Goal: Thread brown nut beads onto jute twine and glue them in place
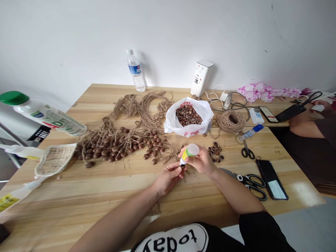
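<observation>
While the right hand (202, 161) grips a small glue bottle (188, 154) tipped nozzle-down, the left hand (168, 176) pinches something small and dark, probably a brown shell piece (182, 168), right under the tip; the piece is mostly hidden by the fingers, so its exact shape cannot be told. The bottle's long axis slants from its pale base, up and to the right, down toward the left hand, and its nozzle sits just above the pinched piece, touching or nearly so. Both hands are closed, one around the bottle, the other on the piece, and they meet over the near-centre of the wooden table (105, 196). Beyond them, a white plastic bag (172, 120) stands open, filled with ring-shaped brown shell slices. To the left, whole brown nuts (115, 147) lie strung among tangles of jute twine (147, 108), with a small loose group of shell rings (215, 152) just right of the hands. A coil of twine (231, 121), small scissors (247, 151), large scissors (252, 183) and a phone (271, 179) lie to the right. A water bottle (135, 71) stands near the wall. At the far right edge, another person's arm (307, 122) rests on the table.
</observation>
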Available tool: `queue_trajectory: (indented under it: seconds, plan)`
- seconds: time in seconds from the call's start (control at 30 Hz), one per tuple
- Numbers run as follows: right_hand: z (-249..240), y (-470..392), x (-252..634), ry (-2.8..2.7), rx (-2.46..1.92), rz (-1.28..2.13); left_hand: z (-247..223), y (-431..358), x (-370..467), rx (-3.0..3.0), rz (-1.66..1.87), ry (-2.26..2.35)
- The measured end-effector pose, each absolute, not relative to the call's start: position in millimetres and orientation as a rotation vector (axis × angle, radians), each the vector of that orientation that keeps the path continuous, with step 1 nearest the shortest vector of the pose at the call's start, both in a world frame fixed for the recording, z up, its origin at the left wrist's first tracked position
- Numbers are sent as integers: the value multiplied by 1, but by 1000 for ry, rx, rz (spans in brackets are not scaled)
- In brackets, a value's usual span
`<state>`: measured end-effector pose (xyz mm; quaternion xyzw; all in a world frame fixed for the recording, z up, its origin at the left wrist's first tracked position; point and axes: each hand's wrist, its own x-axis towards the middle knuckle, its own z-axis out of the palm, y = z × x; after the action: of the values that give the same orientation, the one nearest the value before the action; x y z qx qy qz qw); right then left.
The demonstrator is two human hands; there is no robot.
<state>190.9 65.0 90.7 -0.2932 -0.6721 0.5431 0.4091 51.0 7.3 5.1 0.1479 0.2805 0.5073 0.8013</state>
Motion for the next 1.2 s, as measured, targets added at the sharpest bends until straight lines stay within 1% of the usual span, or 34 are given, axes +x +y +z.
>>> queue_trajectory:
  seconds: [0.13, 0.63, 0.83, 1.03, 1.2]
  plan:
    - [91, 65, 190, -1693, -746, 1345, 6, 7, 52, 322, 1092, 599]
    - [88, 64, 191, -1664, -762, 1458, 7, 8, 52, 356, 1086, 617]
    - [90, 64, 190, -1688, -788, 1348, 6, 7, 50, 343, 1082, 618]
    - [89, 65, 191, -1696, -781, 1373, 5, 7, 51, 342, 1083, 617]
    - [93, 68, 193, -1717, -808, 1300, 4, 7, 51, 318, 1084, 606]
